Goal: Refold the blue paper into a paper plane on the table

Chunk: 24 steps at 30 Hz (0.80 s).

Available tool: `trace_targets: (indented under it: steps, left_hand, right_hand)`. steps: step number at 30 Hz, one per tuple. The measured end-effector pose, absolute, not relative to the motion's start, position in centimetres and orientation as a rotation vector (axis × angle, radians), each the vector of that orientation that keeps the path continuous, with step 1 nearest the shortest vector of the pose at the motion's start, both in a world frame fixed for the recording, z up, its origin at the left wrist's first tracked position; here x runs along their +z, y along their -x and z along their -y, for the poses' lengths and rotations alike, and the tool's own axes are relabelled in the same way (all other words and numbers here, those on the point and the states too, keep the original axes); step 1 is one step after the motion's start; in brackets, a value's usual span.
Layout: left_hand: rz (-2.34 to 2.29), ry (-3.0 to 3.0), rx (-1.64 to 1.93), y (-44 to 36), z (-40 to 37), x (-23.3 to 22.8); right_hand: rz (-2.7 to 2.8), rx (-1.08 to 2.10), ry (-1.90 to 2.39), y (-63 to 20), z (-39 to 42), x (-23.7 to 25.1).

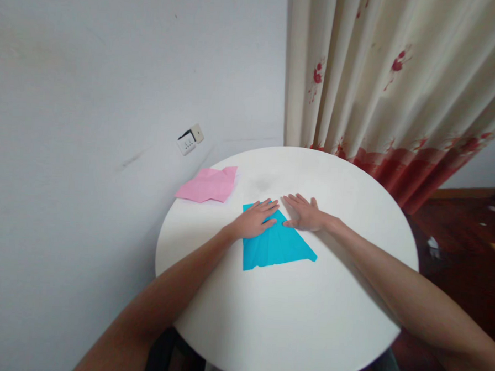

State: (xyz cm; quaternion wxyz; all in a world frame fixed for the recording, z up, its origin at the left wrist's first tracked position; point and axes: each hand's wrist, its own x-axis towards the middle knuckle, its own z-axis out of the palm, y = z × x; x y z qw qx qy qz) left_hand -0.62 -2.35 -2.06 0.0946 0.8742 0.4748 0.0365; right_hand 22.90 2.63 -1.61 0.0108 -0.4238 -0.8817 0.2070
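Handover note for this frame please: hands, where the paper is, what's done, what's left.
Left hand: flat, palm down on the blue paper, pressing its upper left part.
Right hand: flat, fingers spread, at the paper's upper right edge, partly on the table.
Blue paper: mid-table, already folded, slanted right edge, crease lines showing.
Pink paper: creased, lying untouched at the far left rim.
Done: first folds in the blue sheet.
Left: probably more folds; final shape can't be told.

We count two paper sheets: one blue sheet (275, 245), one pink sheet (209, 184) (both creased). One round table (290, 320), two hands, one wall socket (190, 140), one curtain (386, 76).
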Motion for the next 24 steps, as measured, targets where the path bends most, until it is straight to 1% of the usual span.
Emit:
trace_targets:
  steps: [10,13,19,21,24]
  left_hand:
    - [-1.608,-2.581,0.172,1.1,2.1,-2.8]
    - [-1.531,-2.675,0.175,1.1,2.5,-2.4]
    - [-1.207,-2.731,0.077,1.5,3.0,-1.4]
    - [-1.214,-2.728,0.052,1.7,3.0,-1.4]
    - [-1.354,-2.691,0.043,2.0,2.7,-1.4]
  right_hand:
    - [2.754,0.655,1.320,-23.3,-2.5,-1.3]
    - [2.755,0.661,1.324,-23.3,-2.4,-1.1]
    - [2.753,0.678,1.321,-23.4,-2.3,-0.8]
    - [2.753,0.680,1.325,-23.4,-2.4,-0.8]
    - [2.756,0.689,1.326,-23.4,-2.4,-0.9]
